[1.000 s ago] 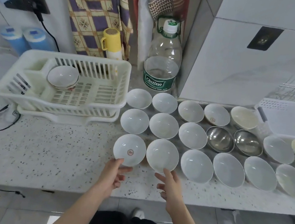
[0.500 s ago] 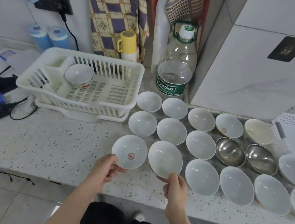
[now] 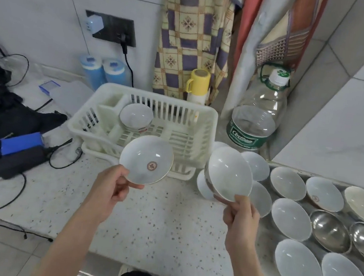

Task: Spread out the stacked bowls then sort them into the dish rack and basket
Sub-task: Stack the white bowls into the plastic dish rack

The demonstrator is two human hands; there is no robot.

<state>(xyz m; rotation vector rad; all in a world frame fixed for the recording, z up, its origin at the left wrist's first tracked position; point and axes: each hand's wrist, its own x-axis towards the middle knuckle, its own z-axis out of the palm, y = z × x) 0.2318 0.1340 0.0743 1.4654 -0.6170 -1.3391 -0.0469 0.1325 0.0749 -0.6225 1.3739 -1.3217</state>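
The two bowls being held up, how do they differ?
The left hand holds a bowl with a red emblem at its centre; the right hand holds a plain bowl with no mark showing. The emblem bowl faces the camera in front of the dish rack; the plain bowl tilts leftward over the bowls on the counter. Both are white, pinched at the rim.

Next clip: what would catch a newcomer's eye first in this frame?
Two white bowls held up over the counter: the left hand pinches the rim of a bowl with a red emblem, and the right hand grips a plain white bowl. Behind them a white dish rack holds a single small bowl. To the right, rows of white and steel bowls cover the speckled counter.
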